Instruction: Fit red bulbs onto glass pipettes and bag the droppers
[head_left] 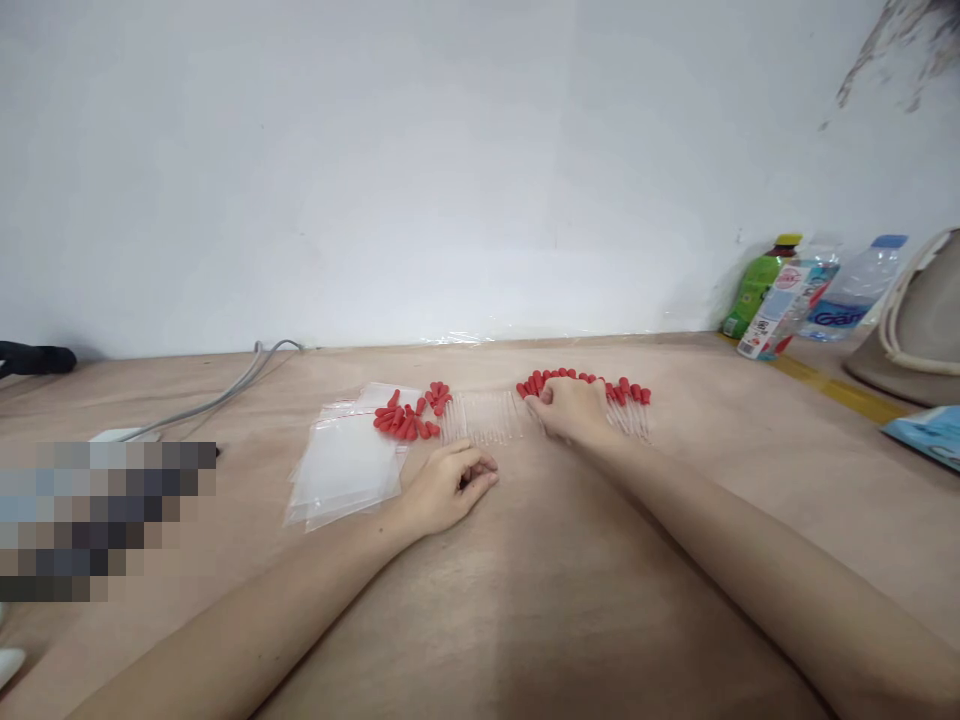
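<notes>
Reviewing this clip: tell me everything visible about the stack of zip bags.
The zip bags look like thin, translucent plastic, with fine red lines near some edges. Several lie flat on the tabletop, loosely fanned so corners stick out. Red bulbs rest over their upper right part. The left hand is just right of them; contact is unclear.

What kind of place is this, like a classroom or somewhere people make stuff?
Probably somewhere people do handwork, though I can't be sure: the wooden table holds a row of thin tubes, red caps and clear bags.
</notes>
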